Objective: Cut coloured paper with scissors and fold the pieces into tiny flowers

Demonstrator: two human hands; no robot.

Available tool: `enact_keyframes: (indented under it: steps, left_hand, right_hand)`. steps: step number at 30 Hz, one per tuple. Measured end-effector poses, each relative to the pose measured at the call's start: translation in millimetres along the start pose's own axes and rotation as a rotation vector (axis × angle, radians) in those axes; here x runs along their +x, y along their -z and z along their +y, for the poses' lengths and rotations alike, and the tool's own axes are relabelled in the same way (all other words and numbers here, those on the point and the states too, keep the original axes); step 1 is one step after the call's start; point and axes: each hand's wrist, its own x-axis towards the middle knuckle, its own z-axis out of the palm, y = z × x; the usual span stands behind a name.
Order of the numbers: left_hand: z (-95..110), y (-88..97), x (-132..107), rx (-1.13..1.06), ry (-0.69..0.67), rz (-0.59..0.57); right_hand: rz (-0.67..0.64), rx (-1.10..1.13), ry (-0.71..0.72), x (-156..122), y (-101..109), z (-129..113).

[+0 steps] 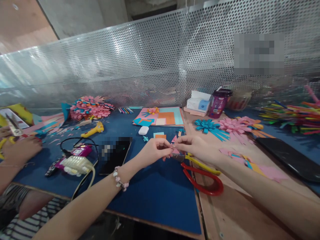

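My left hand (153, 151) and my right hand (193, 146) meet above the blue mat (155, 193), both pinching a small folded pink paper piece (174, 146) between fingertips. A bead bracelet (119, 180) circles my left wrist. Just below the paper lie red-handled scissors (205, 181) and a yellow-handled tool (202, 165), on the seam between the mat and the wooden board (237, 206).
Another person's hand (21, 150) rests at the left by paper scraps. A phone (113, 155), a pink device with cable (76, 160), a yellow cutter (93, 130), coloured paper sheets (165, 116), paper flowers (225, 126), a tissue box (198, 103), a cup (218, 103) and a dark tablet (287, 156) surround me.
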Motion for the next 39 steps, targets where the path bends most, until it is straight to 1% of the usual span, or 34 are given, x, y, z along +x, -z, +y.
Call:
enact_keyframes:
  steps: [4,10,12,15,18,21,24,29,39]
  left_hand:
    - [2.1,1.0,-0.9,-0.014,-0.001,0.004]
    - [1.5,-0.9,-1.2,-0.047,0.056,-0.053]
    - [0.1,-0.6,0.0,-0.056,0.045,-0.039]
    - [-2.8,0.0,2.6,-0.096,0.019,0.025]
    - [-4.8,-0.3,4.3,-0.152,0.010,0.077]
    - [-4.9,-0.9,4.7,-0.187,0.013,0.081]
    - [-3.8,-0.9,4.5,-0.206,0.036,0.077]
    - [-3.0,-0.8,4.2,-0.269,0.060,0.052]
    - [-3.7,-1.2,3.9,-0.301,0.066,0.036]
  right_hand:
    - [-0.037,0.028,0.022,-1.7,0.8,-3.9]
    - [-0.030,-0.089,-0.002,-4.3,-4.0,-8.5]
    - [0.050,-0.153,0.033,-4.5,-4.6,-8.7]
    - [0.184,-0.255,0.143,-4.2,-3.9,-7.4]
    - [0.239,-0.340,0.264,-3.3,-3.3,-3.8]
    - [0.246,-0.370,0.361,-2.2,-3.6,0.7]
    - [0.239,-0.368,0.397,-1.1,-3.2,3.9]
    - [0.208,-0.364,0.398,0.1,-0.3,6.1]
    - [0.188,-0.383,0.388,-1.1,-0.4,5.7]
